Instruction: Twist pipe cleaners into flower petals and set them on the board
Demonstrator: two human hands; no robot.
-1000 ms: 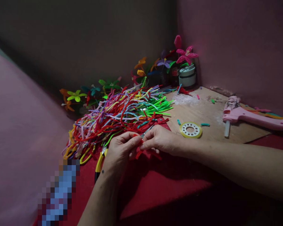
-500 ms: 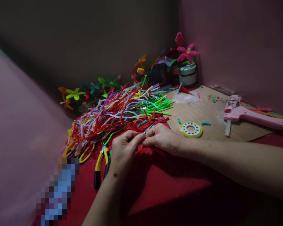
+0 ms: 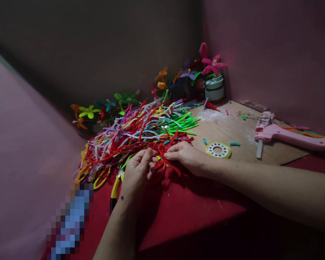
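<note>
Between my two hands, at the middle of the view, is a red pipe-cleaner flower [image 3: 162,150] with loops and legs spreading down over the red cloth. My right hand [image 3: 182,155] pinches its right side between thumb and fingertips. My left hand [image 3: 141,164] has its fingers curled at the flower's left side, near a small yellow bit. A large heap of coloured pipe cleaners [image 3: 130,126] lies just beyond both hands. Yellow and black pliers [image 3: 115,189] are partly hidden behind my left wrist.
On the brown board [image 3: 233,119] at right lie a roll of yellow tape [image 3: 218,149] and a pink glue gun [image 3: 292,135]. Finished flowers [image 3: 213,65] and a grey-green lidded container [image 3: 214,88] stand at the back. A pixelated patch covers the lower left.
My hands have moved slightly apart, and the red flower between them now shows more clearly. My left hand has shifted left, covering more of the pliers. The view has shifted slightly.
</note>
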